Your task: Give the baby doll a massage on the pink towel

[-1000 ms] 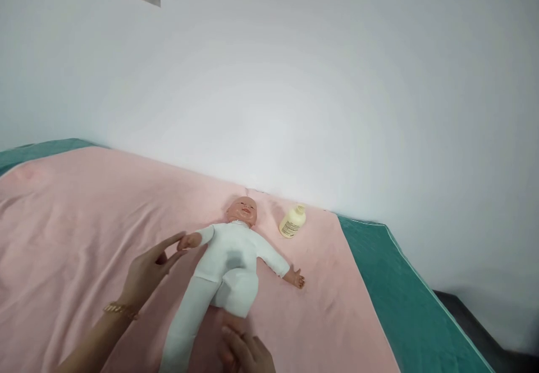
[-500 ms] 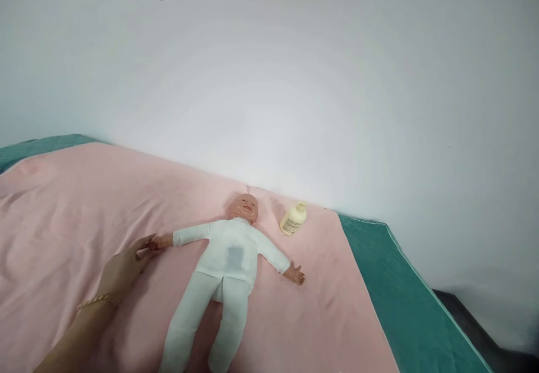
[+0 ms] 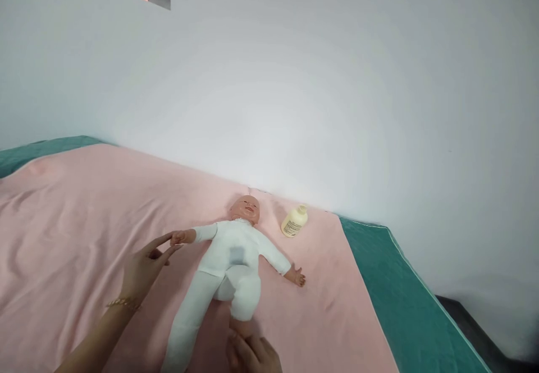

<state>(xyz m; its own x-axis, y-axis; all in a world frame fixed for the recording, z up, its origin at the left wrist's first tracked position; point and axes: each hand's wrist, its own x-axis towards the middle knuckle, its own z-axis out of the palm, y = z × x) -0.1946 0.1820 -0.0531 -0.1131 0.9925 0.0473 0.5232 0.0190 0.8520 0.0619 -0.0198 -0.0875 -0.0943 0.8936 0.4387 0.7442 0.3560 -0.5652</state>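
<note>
A baby doll with a white cloth body lies face up on a pink sheet. My left hand, a gold bracelet at its wrist, pinches the doll's hand on the left side between thumb and fingers. At the bottom, my right hand is closed around the lower part of the doll's leg on the right side. That leg is bent and raised, and its foot is hidden by my fingers. The doll's other arm lies stretched out to the right.
A pale yellow bottle with printed text stands right of the doll's head. Green fabric shows past the sheet on the right and at the far left. Behind the bed rises a white wall.
My right hand has come into view and holds the doll's leg, which is now bent upward. My left hand has moved right, bringing the doll's hand closer to its body.
</note>
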